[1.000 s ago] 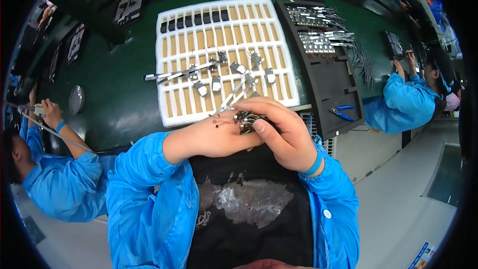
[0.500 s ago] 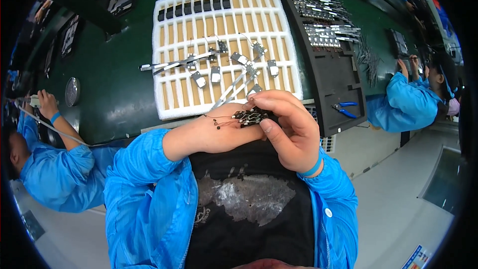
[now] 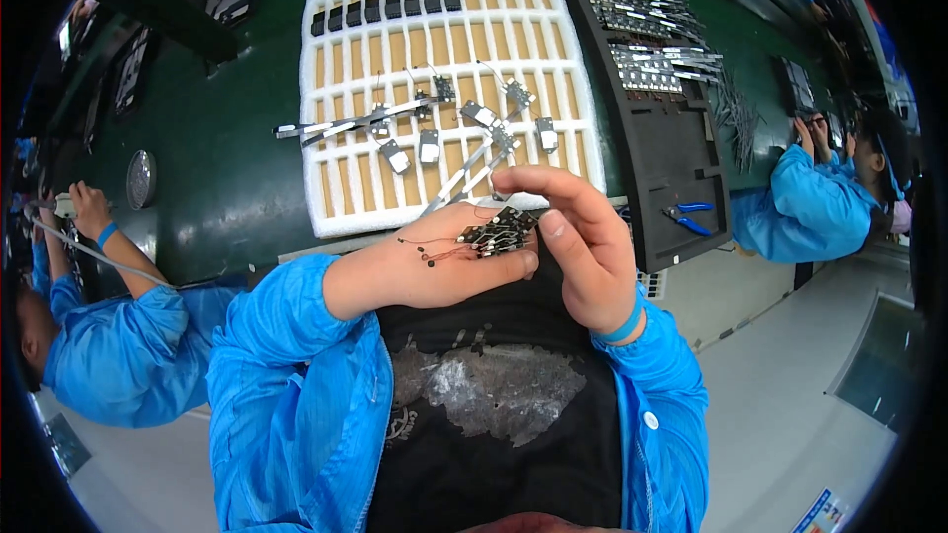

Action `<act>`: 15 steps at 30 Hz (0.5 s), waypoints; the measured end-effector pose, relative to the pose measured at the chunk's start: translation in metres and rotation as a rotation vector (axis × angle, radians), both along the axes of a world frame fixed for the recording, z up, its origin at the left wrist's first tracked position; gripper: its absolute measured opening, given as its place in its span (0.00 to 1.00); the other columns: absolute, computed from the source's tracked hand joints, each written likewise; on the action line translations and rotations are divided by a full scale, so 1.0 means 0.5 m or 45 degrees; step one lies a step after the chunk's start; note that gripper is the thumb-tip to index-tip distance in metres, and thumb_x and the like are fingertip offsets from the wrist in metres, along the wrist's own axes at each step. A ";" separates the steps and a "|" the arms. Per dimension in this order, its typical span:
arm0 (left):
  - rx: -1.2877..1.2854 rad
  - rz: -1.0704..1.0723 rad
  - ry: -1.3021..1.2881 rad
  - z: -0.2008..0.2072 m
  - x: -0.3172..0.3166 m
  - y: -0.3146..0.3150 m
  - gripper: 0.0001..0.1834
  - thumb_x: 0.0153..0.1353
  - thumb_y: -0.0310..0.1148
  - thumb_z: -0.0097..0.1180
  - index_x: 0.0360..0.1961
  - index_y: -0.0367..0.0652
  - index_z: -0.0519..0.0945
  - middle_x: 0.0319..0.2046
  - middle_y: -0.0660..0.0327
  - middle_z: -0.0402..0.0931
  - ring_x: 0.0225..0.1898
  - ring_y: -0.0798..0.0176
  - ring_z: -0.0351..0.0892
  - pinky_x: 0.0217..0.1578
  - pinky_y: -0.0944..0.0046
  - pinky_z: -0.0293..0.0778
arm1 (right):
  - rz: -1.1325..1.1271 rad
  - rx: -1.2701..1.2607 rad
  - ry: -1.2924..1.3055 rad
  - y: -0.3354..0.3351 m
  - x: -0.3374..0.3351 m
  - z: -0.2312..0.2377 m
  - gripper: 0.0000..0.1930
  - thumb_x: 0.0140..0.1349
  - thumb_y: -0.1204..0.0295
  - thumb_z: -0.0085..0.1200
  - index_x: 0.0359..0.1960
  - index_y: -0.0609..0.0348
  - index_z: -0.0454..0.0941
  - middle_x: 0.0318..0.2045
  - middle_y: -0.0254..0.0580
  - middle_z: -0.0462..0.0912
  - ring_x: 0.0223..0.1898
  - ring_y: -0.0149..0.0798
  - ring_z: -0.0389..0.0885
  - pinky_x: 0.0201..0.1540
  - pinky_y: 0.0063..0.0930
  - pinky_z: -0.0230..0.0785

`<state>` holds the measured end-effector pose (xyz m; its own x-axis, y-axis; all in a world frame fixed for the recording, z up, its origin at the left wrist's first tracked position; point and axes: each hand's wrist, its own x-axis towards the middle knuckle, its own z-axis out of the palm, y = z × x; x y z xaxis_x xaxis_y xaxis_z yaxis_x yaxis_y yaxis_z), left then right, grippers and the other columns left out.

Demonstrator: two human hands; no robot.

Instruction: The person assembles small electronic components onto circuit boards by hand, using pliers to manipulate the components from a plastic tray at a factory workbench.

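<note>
My left hand [image 3: 434, 242] holds a small stack of black circuit boards [image 3: 499, 232], its thumb lying along their near side. Thin dark red wires with tiny black ends trail from the boards over the back of this hand. Just to the right, my right hand [image 3: 591, 247] curves around the stack, thumb and fingers apart; its thumb tip is close to the boards' right edge, and I cannot tell if it touches. Beyond both hands, a white foam tray [image 3: 314, 178] bears loose small boards with white patches [image 3: 429, 146] and silver-and-black flat strips [image 3: 456, 181].
Black modules [image 3: 391, 6] fill part of the tray's far row. A black foam tray [image 3: 681, 158] at right holds rows of boards with strips [image 3: 652, 64] and blue-handled cutters [image 3: 688, 217]. A round clear dish [image 3: 141, 180] lies left. Co-workers in blue sit at left and right.
My right hand's fingers have spread and drawn away from the boards, leaving more of the stack in sight. The left hand still holds the stack.
</note>
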<state>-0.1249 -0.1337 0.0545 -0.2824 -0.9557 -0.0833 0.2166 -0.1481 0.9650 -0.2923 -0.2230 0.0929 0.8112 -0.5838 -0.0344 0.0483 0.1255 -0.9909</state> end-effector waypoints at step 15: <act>-0.046 0.005 -0.219 0.006 0.003 -0.014 0.14 0.64 0.35 0.59 0.46 0.38 0.79 0.35 0.54 0.81 0.38 0.61 0.82 0.39 0.62 0.77 | 0.063 -0.207 0.100 -0.009 0.014 -0.018 0.08 0.66 0.77 0.52 0.43 0.67 0.81 0.44 0.45 0.83 0.47 0.39 0.79 0.53 0.30 0.69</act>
